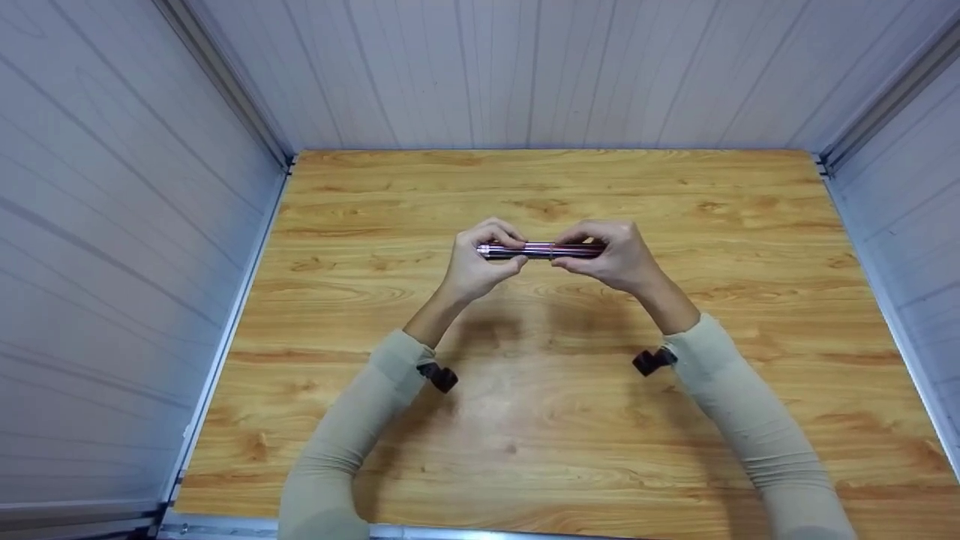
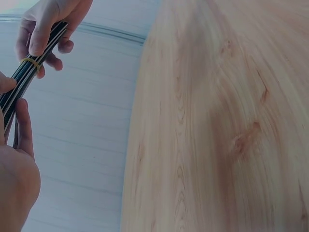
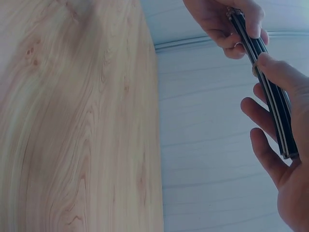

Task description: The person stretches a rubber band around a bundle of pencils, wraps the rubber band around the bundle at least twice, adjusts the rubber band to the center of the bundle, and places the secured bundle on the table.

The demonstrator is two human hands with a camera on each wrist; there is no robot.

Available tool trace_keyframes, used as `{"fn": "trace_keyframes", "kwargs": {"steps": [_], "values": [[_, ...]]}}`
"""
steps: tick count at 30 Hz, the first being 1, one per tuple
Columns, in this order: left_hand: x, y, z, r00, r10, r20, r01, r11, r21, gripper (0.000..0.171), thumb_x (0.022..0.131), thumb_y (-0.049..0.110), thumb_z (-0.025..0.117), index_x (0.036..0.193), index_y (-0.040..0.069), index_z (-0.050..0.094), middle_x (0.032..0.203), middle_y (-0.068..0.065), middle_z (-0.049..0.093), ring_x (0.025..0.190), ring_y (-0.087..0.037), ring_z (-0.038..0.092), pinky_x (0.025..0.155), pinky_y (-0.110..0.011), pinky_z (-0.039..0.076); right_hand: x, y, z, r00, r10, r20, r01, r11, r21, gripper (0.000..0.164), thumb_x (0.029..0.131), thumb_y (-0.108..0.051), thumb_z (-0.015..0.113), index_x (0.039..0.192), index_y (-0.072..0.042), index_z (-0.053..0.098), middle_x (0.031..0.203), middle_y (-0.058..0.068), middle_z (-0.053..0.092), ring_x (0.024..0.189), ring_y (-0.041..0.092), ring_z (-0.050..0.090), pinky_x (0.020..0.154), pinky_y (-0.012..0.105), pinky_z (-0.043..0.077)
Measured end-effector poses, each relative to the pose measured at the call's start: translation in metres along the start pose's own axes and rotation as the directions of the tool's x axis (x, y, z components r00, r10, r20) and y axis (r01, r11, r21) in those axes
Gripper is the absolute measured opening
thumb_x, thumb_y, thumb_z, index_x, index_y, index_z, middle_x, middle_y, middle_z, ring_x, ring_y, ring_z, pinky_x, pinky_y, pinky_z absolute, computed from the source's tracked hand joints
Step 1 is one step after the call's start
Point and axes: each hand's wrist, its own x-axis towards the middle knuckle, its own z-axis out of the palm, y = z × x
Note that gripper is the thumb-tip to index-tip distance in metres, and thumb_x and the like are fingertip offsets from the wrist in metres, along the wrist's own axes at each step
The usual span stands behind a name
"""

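Both hands hold a bundle of slim, dark, pencil-like sticks (image 1: 538,250) lengthwise between them, raised over the table. A thin yellowish rubber band (image 2: 31,63) circles the bundle around its middle. My left hand (image 1: 476,264) pinches the left part, thumb on the near side and fingers on the far side. Silvery tips show at that end. At the other half, my right hand (image 1: 622,259) grips with thumb and fingertips close by the band. In the right wrist view several fingers of the right hand (image 3: 289,92) lie along the underside of the bundle (image 3: 276,108).
A wood-grain table (image 1: 525,435) spreads beneath the hands. Pale panel walls (image 1: 495,75) enclose it at the back and both sides, with metal edging (image 1: 225,330) along the left. Black wrist cameras (image 1: 442,377) sit at the cuffs of the light sleeves (image 1: 750,427).
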Motion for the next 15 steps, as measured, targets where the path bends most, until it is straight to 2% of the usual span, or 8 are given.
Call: {"fn": "trace_keyframes", "kwargs": {"steps": [5, 12, 15], "values": [[-0.0002, 0.0024, 0.003, 1.0, -0.003, -0.003, 0.003, 1.0, -0.005, 0.012, 0.085, -0.01, 0.083, 0.091, -0.014, 0.074, 0.103, 0.012, 0.074, 0.103, -0.011, 0.072, 0.092, -0.023, 0.061, 0.0028, -0.0053, 0.003, 1.0, -0.007, -0.008, 0.007, 1.0, -0.012, 0.024, 0.083, 0.012, 0.093, 0.104, 0.006, 0.085, 0.094, 0.025, 0.085, 0.092, -0.013, 0.073, 0.079, 0.009, 0.06], [-0.0014, 0.0033, 0.0074, 0.999, -0.045, -0.001, 0.045, 0.999, -0.003, 0.012, 0.084, -0.011, 0.083, 0.089, -0.013, 0.073, 0.102, 0.013, 0.073, 0.103, -0.011, 0.071, 0.092, -0.023, 0.06, 0.0044, -0.0051, 0.0056, 0.999, -0.033, 0.016, 0.033, 0.998, -0.049, 0.023, 0.083, 0.011, 0.093, 0.105, 0.005, 0.086, 0.092, 0.022, 0.085, 0.084, -0.01, 0.073, 0.072, 0.006, 0.057], [-0.0019, 0.0023, 0.0071, 0.999, -0.047, 0.008, 0.047, 0.999, 0.008, 0.012, 0.085, -0.01, 0.084, 0.09, -0.013, 0.074, 0.102, 0.001, 0.076, 0.104, -0.011, 0.071, 0.094, -0.023, 0.061, 0.0029, -0.003, 0.0058, 0.998, -0.057, 0.01, 0.057, 0.996, -0.072, 0.025, 0.082, 0.01, 0.094, 0.105, 0.003, 0.087, 0.093, 0.021, 0.086, 0.084, -0.007, 0.073, 0.073, 0.006, 0.056]]}}
